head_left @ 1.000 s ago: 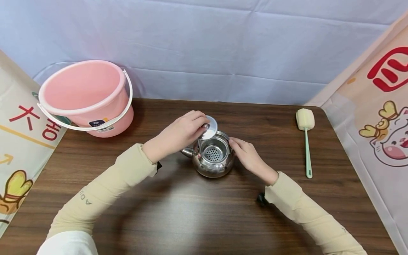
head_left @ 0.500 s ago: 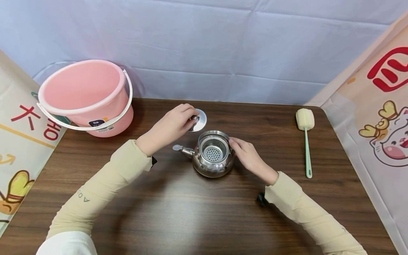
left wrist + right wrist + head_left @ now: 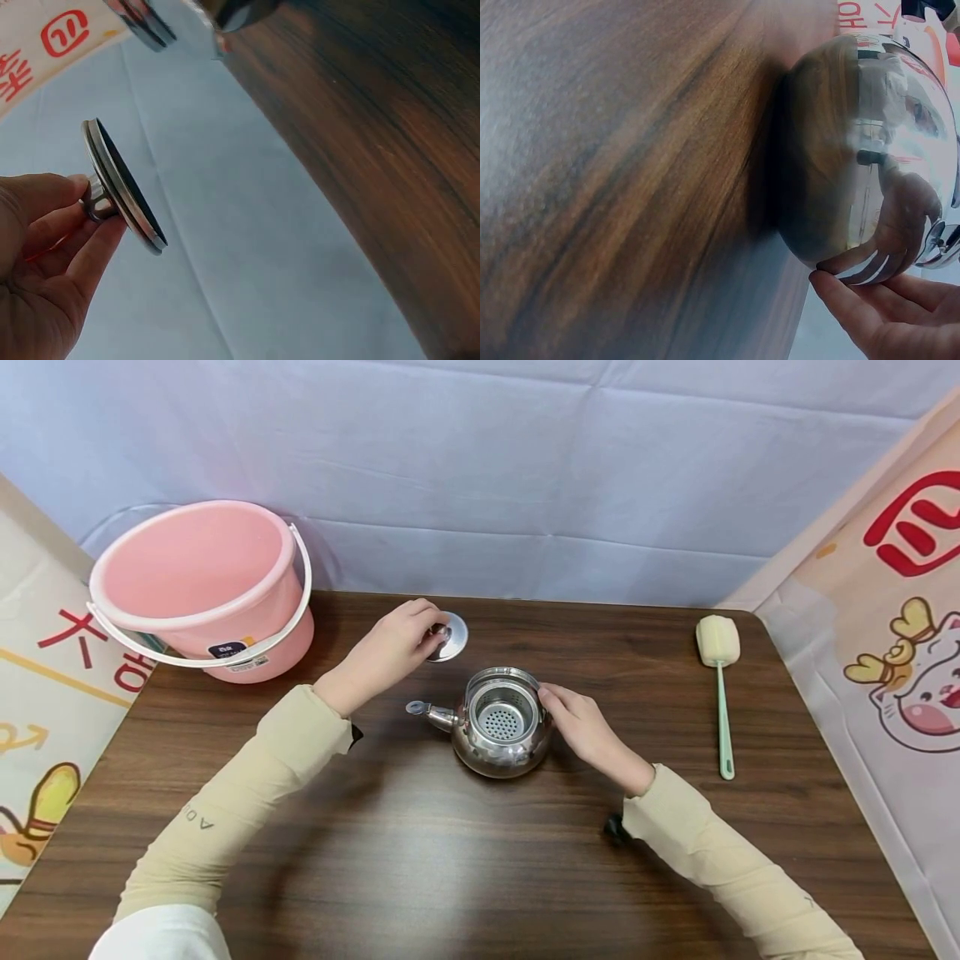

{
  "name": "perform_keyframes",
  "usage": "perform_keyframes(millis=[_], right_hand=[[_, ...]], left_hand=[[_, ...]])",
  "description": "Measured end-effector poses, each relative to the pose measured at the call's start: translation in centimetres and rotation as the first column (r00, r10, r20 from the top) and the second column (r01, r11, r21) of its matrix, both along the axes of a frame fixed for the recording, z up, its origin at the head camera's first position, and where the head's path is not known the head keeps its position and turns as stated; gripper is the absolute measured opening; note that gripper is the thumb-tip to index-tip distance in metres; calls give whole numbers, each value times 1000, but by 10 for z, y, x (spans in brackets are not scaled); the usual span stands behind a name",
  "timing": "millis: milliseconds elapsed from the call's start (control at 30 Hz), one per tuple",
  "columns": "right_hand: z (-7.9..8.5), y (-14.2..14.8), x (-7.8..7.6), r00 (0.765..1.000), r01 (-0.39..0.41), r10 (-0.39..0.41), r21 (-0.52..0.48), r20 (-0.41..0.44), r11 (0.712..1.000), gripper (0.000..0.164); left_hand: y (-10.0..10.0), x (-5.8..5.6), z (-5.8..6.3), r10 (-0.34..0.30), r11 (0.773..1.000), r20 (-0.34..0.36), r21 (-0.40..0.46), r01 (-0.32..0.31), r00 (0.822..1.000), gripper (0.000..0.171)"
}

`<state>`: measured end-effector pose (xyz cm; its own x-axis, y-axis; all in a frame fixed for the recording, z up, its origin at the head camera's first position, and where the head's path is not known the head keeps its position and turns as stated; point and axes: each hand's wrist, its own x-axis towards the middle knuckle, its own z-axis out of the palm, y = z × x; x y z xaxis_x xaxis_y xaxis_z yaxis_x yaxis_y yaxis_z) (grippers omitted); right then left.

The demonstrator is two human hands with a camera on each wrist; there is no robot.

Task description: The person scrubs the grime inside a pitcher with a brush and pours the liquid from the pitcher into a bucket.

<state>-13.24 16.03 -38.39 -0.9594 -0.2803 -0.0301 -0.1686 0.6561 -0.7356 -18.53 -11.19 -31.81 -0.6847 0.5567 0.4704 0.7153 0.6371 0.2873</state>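
My left hand (image 3: 385, 649) pinches the knob of a round steel lid (image 3: 451, 638), held over the table to the far left of the teapot. In the left wrist view the lid (image 3: 124, 187) stands on edge, with thumb and fingers on its knob. The shiny steel teapot (image 3: 498, 760) sits upright and uncovered, its spout (image 3: 437, 716) pointing left. A perforated strainer (image 3: 502, 723) sits inside its mouth. My right hand (image 3: 588, 733) rests against the pot's right side near the rim. In the right wrist view, nearly straight fingers (image 3: 855, 307) touch the pot's belly (image 3: 832, 150).
A pink bucket (image 3: 258, 670) with a white handle stands at the back left of the wooden table (image 3: 420, 877). At the right lies a sponge brush (image 3: 718, 642) with a green handle. Pale cloth (image 3: 480, 485) hangs behind; printed sheets (image 3: 892, 693) flank both sides.
The lid has moved left and away from above the teapot's mouth in my left hand, uncovering the strainer and spout. The teapot and right hand have stayed in place.
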Motion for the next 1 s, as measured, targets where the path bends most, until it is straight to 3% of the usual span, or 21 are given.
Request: perform_keyframes(millis=[433, 767, 1000], right_hand=[[-1, 0, 0, 1000, 1, -1, -1, -2, 1000, 49], [-1, -1, 0, 1000, -7, 7, -7, -7, 1000, 48], [-2, 0, -1, 1000, -6, 6, -2, -16, 1000, 48]], left_hand=[[-9, -12, -17, 66, 998, 101, -21, -64, 993, 17], [-15, -19, -32, 138, 989, 188, -69, -128, 972, 18], [-18, -24, -44, 156, 987, 223, -81, -141, 962, 17]])
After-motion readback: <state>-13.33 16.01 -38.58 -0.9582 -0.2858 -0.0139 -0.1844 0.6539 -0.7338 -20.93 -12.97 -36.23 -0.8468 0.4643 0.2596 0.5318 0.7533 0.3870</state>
